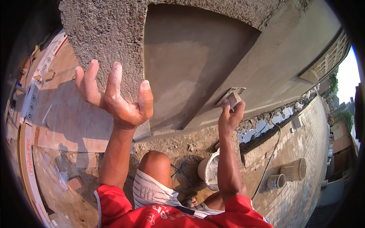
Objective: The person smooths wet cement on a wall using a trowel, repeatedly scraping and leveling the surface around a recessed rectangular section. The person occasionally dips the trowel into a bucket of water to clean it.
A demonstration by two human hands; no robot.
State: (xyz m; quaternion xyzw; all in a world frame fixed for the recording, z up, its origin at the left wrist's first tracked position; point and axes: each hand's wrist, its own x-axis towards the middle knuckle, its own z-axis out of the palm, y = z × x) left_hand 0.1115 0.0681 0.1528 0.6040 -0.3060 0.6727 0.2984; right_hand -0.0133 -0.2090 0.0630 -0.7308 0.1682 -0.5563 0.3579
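My left hand (123, 104) is raised in front of a rough plastered wall (102, 34). Its fingers are spread and dusted white, with nothing in them. My right hand (230, 118) grips a small hand float (234, 98) by what looks like its block-shaped grip. The float rests against the smooth grey render (251, 76) beside the corner of a recessed panel (182, 57). Most of its flat plate is hidden behind the block and my fingers. Below, near my right forearm, stands a white bucket (205, 169) with pale wet material inside.
Two tubs, one larger (294, 170) and one smaller (276, 181), stand on the paving at right. A hose (270, 161) curves past them. Long cartons (28, 152) lie along the left. A puddled trench (262, 129) runs by the wall, and a lattice vent (330, 57) sits farther along.
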